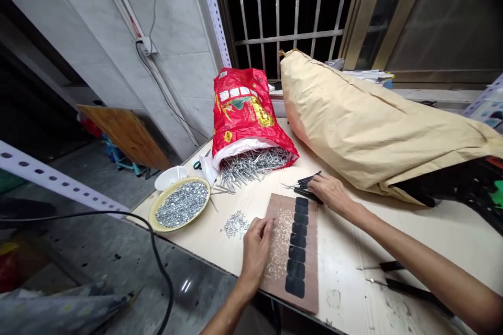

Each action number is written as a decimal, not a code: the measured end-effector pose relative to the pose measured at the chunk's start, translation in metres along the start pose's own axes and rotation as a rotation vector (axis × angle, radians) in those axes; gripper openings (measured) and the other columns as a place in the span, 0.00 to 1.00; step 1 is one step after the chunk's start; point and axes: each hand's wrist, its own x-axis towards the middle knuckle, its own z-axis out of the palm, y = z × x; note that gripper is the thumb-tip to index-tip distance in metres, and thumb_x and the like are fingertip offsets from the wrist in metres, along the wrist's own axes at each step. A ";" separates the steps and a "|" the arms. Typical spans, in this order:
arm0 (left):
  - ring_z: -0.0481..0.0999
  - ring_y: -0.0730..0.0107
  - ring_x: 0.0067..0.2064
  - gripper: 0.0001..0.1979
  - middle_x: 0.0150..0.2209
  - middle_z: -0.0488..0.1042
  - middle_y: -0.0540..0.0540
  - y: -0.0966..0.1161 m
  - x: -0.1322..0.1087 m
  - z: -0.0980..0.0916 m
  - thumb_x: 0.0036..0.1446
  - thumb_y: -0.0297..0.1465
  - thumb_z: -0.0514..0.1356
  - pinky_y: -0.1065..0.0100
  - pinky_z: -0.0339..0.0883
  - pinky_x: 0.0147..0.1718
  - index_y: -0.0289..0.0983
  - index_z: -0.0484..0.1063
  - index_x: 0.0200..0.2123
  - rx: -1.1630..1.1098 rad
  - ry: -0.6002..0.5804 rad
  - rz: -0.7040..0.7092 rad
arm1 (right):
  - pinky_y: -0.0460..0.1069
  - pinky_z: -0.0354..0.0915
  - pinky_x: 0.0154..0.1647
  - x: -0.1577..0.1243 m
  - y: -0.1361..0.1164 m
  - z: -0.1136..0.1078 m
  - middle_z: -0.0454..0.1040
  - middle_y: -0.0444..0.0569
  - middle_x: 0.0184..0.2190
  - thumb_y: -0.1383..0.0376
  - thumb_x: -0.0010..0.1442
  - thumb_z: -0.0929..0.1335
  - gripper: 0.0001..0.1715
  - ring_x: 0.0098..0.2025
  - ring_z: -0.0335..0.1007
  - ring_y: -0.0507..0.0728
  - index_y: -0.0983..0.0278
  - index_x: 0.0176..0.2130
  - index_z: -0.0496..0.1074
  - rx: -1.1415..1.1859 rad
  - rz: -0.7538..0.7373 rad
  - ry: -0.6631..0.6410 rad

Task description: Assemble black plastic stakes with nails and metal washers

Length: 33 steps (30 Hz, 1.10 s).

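A brown board (310,282) lies near the table's front edge, with a row of black rounded pads (297,254) along its right part. Small pale bits (280,251) are scattered left of the pads. My left hand (257,248) rests at the board's left edge, fingers curled together; whatever they pinch is hidden. Beyond the board's far right corner, my right hand (330,191) is closed over the black handles of several thin metal-tipped tools (306,191). Left of the board is a small pile of shiny metal pieces (236,224).
A yellowish bowl (153,218) of shiny metal pieces stands at the left edge beside a white dish (165,178). Nails spill from a red bag (251,110). A large tan paper sack (365,120) lies behind my right arm. More black-handled tools (408,288) lie at right.
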 end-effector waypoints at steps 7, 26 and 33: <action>0.71 0.64 0.36 0.12 0.35 0.73 0.44 -0.026 0.013 -0.073 0.58 0.35 0.54 0.66 0.63 0.36 0.40 0.75 0.41 0.349 0.173 0.103 | 0.47 0.56 0.32 0.033 0.009 0.035 0.71 0.49 0.34 0.64 0.63 0.61 0.11 0.37 0.67 0.56 0.60 0.42 0.71 0.041 -0.086 -0.100; 0.63 0.61 0.39 0.06 0.35 0.68 0.44 -0.029 0.021 -0.060 0.59 0.26 0.54 0.63 0.59 0.34 0.35 0.69 0.31 1.190 -0.395 0.511 | 0.45 0.59 0.33 0.028 0.013 0.045 0.66 0.50 0.39 0.66 0.62 0.59 0.14 0.35 0.66 0.53 0.61 0.44 0.70 0.175 -0.020 -0.055; 0.66 0.61 0.38 0.07 0.33 0.70 0.43 -0.027 0.029 -0.058 0.57 0.23 0.52 0.61 0.62 0.36 0.35 0.68 0.30 0.841 -0.315 0.443 | 0.45 0.60 0.30 0.005 -0.014 0.003 0.67 0.48 0.37 0.62 0.64 0.59 0.14 0.35 0.67 0.53 0.60 0.42 0.72 0.226 0.057 0.136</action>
